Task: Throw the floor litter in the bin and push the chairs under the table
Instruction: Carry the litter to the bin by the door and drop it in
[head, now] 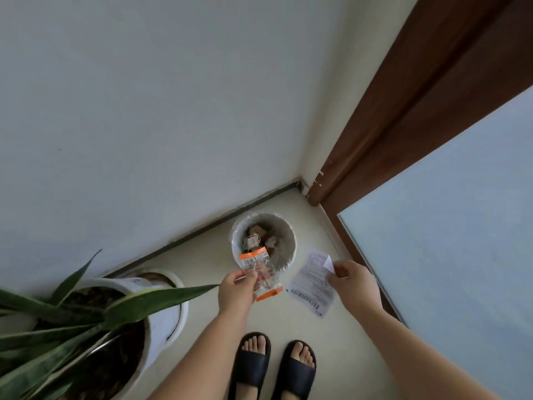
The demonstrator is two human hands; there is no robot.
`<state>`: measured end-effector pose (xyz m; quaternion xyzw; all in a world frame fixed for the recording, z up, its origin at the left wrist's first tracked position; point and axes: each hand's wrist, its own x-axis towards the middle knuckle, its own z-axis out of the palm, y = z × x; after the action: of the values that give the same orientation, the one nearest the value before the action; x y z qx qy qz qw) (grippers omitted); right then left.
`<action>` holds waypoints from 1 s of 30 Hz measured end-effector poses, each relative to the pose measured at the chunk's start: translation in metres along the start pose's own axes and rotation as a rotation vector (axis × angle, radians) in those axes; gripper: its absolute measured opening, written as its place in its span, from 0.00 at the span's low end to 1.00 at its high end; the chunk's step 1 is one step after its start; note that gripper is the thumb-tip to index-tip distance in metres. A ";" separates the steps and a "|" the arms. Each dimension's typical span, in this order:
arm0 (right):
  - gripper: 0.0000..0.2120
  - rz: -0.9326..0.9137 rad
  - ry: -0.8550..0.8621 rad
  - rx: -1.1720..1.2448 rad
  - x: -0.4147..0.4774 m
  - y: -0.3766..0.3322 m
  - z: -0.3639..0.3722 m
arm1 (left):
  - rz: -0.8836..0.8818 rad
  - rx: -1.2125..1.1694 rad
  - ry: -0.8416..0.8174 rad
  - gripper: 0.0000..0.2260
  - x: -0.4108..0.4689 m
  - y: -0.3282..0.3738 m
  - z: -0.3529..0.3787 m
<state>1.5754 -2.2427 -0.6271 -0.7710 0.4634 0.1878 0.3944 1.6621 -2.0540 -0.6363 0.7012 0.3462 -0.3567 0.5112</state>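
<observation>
Wrapper [261, 272], paper [313, 282] in hands, above bin [288, 241]

The bin [264, 242] stands on the floor [346, 356] near the corner where the wall [144, 111] meets the door frame [403, 125], close to the wall's foot. Litter lies in it. The left hand [237, 291] holds a wrapper [261, 272] above the bin's near rim. The right hand [352, 284] holds a paper sheet [313, 287] just right of the bin, over the floor. A plant pot [161, 310] stands left of the bin, along the wall. Two feet in sandals [271, 368] stand before the bin, between the forearms.
</observation>
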 end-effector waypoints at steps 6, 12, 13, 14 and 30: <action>0.08 0.005 0.006 0.091 0.085 0.006 0.074 | -0.010 -0.016 0.066 0.04 0.097 -0.016 0.015; 0.25 -0.006 -0.104 0.179 0.136 0.018 0.128 | -0.102 -0.019 -0.136 0.15 0.154 -0.020 0.022; 0.29 -0.006 -0.122 0.165 0.138 0.019 0.131 | -0.093 0.006 -0.165 0.15 0.157 -0.020 0.023; 0.31 -0.013 -0.128 0.139 0.136 0.020 0.131 | -0.065 0.027 -0.178 0.11 0.156 -0.019 0.023; 0.29 -0.438 0.265 -0.299 -0.044 -0.079 -0.091 | 0.619 0.745 0.029 0.31 -0.097 0.121 0.023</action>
<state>1.6144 -2.2685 -0.5080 -0.9201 0.3005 0.0619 0.2435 1.7128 -2.1162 -0.5013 0.9116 -0.0230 -0.2777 0.3024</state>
